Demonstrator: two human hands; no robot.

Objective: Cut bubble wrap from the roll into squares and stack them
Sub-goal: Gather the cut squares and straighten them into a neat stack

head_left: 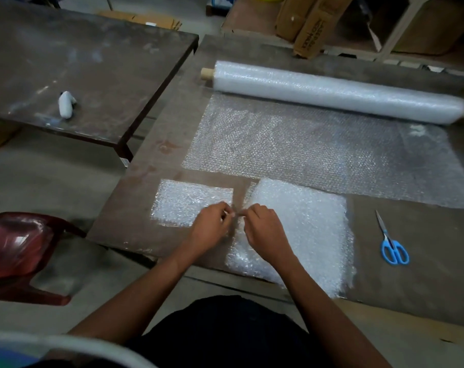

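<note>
Both the left hand (pixel 212 224) and right hand (pixel 262 227) pinch a thin bubble wrap strip (pixel 239 221) between the small square (pixel 188 203) leftward and the stack (pixel 300 229) rightward on the desk (pixel 425 288).

Your arms are bare all the way down, no sleeves showing, and there's no watch, ring or glove on your left hand (pixel 212 224) or your right hand (pixel 262 229). Down at the bottom edge you've got dark, pretty much black clothing (pixel 225 333) over your lap. It's plain fabric, too dim to pick out any print or seams.
</note>
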